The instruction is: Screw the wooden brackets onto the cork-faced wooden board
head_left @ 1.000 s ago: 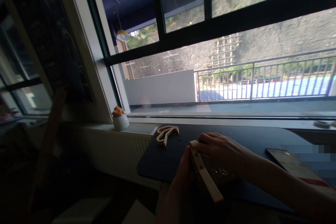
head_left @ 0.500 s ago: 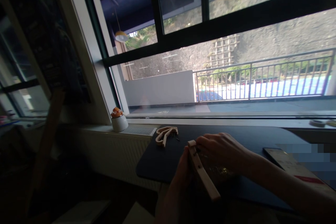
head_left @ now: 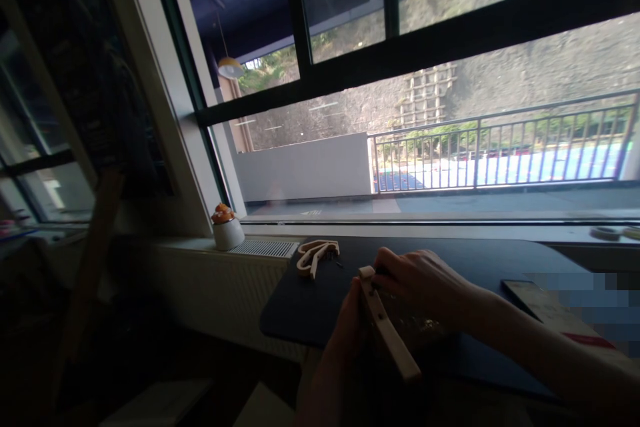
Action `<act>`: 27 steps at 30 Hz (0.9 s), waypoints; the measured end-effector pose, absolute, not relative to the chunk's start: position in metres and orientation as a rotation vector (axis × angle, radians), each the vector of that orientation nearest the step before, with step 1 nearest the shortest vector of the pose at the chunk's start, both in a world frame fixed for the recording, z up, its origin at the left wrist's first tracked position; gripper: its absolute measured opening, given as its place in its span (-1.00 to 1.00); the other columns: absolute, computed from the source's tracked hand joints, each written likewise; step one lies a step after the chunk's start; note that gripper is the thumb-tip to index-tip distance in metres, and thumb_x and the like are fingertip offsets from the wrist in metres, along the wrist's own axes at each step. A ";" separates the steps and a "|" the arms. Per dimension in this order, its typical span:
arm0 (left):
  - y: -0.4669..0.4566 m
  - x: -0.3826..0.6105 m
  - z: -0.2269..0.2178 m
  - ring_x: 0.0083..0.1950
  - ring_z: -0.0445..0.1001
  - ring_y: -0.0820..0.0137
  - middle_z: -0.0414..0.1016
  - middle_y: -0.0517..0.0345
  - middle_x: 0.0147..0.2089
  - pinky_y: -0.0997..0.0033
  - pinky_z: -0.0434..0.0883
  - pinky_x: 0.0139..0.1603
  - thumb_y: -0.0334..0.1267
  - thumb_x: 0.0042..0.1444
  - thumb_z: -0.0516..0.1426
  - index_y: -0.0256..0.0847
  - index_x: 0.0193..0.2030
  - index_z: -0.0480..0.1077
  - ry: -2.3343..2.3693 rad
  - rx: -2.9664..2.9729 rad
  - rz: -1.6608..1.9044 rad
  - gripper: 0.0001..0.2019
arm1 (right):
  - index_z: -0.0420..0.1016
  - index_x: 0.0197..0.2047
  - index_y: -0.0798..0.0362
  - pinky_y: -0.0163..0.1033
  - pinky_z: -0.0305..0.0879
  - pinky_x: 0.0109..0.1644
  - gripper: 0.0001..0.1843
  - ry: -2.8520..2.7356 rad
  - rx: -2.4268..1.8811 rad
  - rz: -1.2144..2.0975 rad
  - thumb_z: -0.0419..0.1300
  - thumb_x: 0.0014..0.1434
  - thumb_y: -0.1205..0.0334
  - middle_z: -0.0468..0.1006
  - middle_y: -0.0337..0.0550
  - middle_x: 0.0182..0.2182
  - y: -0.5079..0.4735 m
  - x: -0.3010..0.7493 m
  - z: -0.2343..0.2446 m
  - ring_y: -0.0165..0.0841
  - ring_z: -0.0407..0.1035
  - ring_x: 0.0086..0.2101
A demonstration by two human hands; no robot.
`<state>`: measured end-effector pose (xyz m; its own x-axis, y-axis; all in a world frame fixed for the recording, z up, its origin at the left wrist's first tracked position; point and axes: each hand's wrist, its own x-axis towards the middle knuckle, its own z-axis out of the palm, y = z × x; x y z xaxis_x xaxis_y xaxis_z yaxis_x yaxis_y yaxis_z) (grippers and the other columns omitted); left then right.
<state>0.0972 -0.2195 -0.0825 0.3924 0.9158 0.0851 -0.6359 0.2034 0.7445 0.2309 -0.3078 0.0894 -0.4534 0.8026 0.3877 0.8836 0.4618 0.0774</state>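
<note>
My left hand (head_left: 345, 327) is closed around a pale wooden piece (head_left: 387, 330), a long bar with a rounded top end and dark holes along its edge. The bar slants, its lower end pointing down and right towards me. Close against its upper part, my right hand (head_left: 417, 277) is closed with the fingertips pinched together. Something small and dark shows at those fingertips, too hidden to name. Further back on the dark table (head_left: 285, 307) lie curved wooden parts (head_left: 313, 259), with small dark pieces like screws (head_left: 336, 259) beside them.
A shiny clear plastic bag (head_left: 425, 325) lies under my right forearm. To the right is a flat board or box (head_left: 543, 307) with a red stripe. A white jar with an orange top (head_left: 227, 230) stands on the sill, and a radiator (head_left: 240, 293) is left of the table.
My right hand has shifted slightly and turned at the upper part of the wooden bar. My left hand keeps its hold, and the bar stays nearly in place.
</note>
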 end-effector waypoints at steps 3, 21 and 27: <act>-0.219 0.098 -0.084 -0.10 0.48 0.17 0.55 -0.06 -0.16 0.25 0.33 -0.04 0.15 0.06 0.16 -0.34 0.01 0.46 0.421 0.792 1.124 -0.42 | 0.34 -0.34 0.05 -0.27 -0.15 -0.52 -0.70 -2.323 -1.510 -0.428 0.04 0.28 0.01 0.53 -0.18 -0.57 -0.305 0.228 0.087 -0.32 0.42 -0.56; -0.222 0.097 -0.081 -0.11 0.46 0.20 0.54 -0.01 -0.20 0.26 0.31 -0.02 0.13 0.06 0.18 -0.31 -0.03 0.48 0.393 0.779 1.128 -0.47 | 0.41 -0.30 0.04 -0.27 -0.06 -0.50 -0.75 -2.246 -1.553 -0.289 0.01 0.29 0.11 0.53 -0.17 -0.54 -0.311 0.232 0.089 -0.32 0.42 -0.51; -0.221 0.097 -0.082 -0.13 0.47 0.18 0.54 -0.03 -0.23 0.23 0.31 -0.02 0.15 0.04 0.18 -0.34 -0.05 0.49 0.426 0.806 1.136 -0.44 | 0.38 -0.26 0.00 -0.31 -0.02 -0.47 -0.83 -2.184 -1.500 -0.216 -0.01 0.27 0.19 0.52 -0.25 -0.51 -0.308 0.235 0.091 -0.38 0.36 -0.52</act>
<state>0.0975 -0.2209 -0.0824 0.3853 0.9182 0.0919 -0.6317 0.1899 0.7516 0.2345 -0.3079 0.0911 -0.2851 0.8362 0.4684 0.9119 0.3871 -0.1361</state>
